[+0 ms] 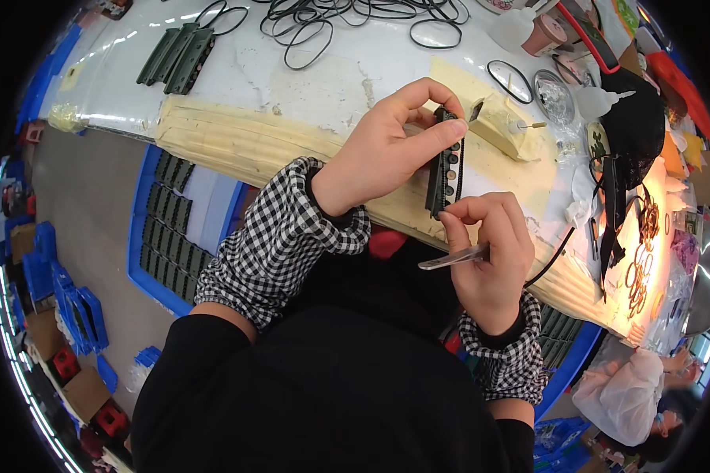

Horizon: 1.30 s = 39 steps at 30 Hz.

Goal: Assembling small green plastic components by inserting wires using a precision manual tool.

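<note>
The left hand (pixel 394 146) pinches the far end of a dark green, narrow part (pixel 436 177) with round wheels, above the worktop's (pixel 237 87) front edge, which is padded with wrinkled cream tape (pixel 244 142). The right hand (pixel 493 244) has thumb and forefinger nearly together at its near end, other fingers curled round a flat metal tool (pixel 454 258). A taped block (pixel 501 126) crowds the right; smooth white surface stretches left.

Narrow dark green model-tank side section (pixel 434 188), held lengthwise away from the body, small round wheels (pixel 451 175) lining its right side, thin black track band (pixel 461 162) alongside them, flat silvery metal tool (pixel 454 258) near its lower end.
</note>
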Each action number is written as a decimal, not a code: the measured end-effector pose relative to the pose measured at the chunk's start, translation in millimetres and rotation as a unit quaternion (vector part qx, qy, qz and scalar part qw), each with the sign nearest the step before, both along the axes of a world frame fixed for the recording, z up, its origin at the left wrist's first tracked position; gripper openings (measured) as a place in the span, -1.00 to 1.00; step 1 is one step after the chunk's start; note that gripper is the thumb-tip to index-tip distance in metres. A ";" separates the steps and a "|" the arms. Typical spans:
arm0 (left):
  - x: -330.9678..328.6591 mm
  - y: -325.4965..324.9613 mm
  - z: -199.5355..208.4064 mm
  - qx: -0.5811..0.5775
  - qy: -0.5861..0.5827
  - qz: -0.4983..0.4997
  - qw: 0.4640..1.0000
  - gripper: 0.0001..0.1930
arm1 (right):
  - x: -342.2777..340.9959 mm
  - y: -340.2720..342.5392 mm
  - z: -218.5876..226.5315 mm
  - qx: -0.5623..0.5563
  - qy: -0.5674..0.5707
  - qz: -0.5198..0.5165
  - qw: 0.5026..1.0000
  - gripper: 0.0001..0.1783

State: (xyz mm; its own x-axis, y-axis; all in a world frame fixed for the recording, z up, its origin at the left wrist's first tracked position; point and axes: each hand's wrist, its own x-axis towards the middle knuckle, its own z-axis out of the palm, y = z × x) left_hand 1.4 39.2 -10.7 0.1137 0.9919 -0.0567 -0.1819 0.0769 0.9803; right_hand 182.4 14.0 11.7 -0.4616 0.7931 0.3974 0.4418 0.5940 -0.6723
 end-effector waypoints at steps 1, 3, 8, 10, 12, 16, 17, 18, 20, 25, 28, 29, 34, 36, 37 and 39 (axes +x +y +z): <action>0.3 -0.4 -0.6 0.001 -0.007 0.004 1.000 -0.81 | 0.1 0.9 0.0 -0.005 -0.005 0.004 1.000 -0.82; 1.2 -0.3 -2.0 0.006 -0.016 0.011 1.000 -0.81 | 0.1 1.3 -0.2 -0.025 -0.005 0.016 1.000 -0.83; 2.1 1.4 -5.6 0.020 -0.011 0.023 0.999 -0.81 | 0.6 -2.1 -5.1 -0.045 -0.014 0.021 0.999 -0.86; 2.8 1.7 -3.4 0.019 -0.012 0.017 1.000 -0.81 | 0.5 -7.7 -3.7 -0.036 -0.026 0.008 0.999 -0.86; 3.5 1.2 -3.3 0.018 -0.007 0.020 1.000 -0.81 | 1.3 -10.9 -8.1 -0.017 -0.030 0.002 0.999 -0.86; 4.3 1.2 -5.4 0.023 -0.005 0.027 0.999 -0.81 | -0.6 -18.5 -8.3 0.010 -0.054 -0.019 0.998 -0.85; 4.6 1.7 -5.4 0.025 -0.008 0.025 0.999 -0.81 | -1.3 -20.0 -10.4 0.025 -0.056 -0.026 0.998 -0.85; 4.7 1.5 -5.7 0.026 -0.007 0.026 0.999 -0.81 | -1.8 -21.4 -12.9 0.040 -0.058 -0.030 0.997 -0.84; 5.0 1.2 -5.1 0.029 -0.004 0.026 0.999 -0.81 | -2.0 -24.0 -15.8 0.066 -0.067 -0.042 0.995 -0.83; 6.0 0.0 -4.7 0.023 -0.005 0.025 0.999 -0.80 | -4.5 -27.8 -24.5 0.155 -0.075 -0.071 0.983 -0.80; 4.7 -1.4 -5.3 0.021 -0.011 0.020 1.000 -0.80 | -6.7 -28.2 -28.7 0.197 -0.083 -0.081 0.974 -0.80; 4.3 -2.1 -5.3 0.019 -0.013 0.019 1.000 -0.79 | -6.7 -28.4 -30.1 0.203 -0.082 -0.080 0.972 -0.80; 3.9 0.7 -9.6 0.038 -0.044 0.020 0.998 -0.80 | -6.7 -31.0 -43.3 0.279 -0.065 -0.091 0.954 -0.69; 4.8 2.1 -11.0 0.042 -0.064 0.018 0.997 -0.81 | -0.3 -30.5 -53.9 0.322 -0.055 -0.078 0.942 -0.58; 5.6 3.2 -9.3 0.041 -0.066 0.013 0.997 -0.81 | 3.5 -31.5 -58.4 0.325 -0.060 -0.077 0.940 -0.54; 5.4 4.1 -9.4 0.039 -0.059 0.007 0.997 -0.81 | 8.7 -33.1 -65.0 0.331 -0.067 -0.075 0.938 -0.44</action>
State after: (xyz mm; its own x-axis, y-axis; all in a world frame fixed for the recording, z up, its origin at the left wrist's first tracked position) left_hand 6.8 43.4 -20.1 0.1014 0.9943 0.0327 -0.2975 -0.0011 0.9547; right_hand 191.1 -19.2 -53.3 -0.4451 0.4521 0.7730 0.6079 0.7864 -0.1099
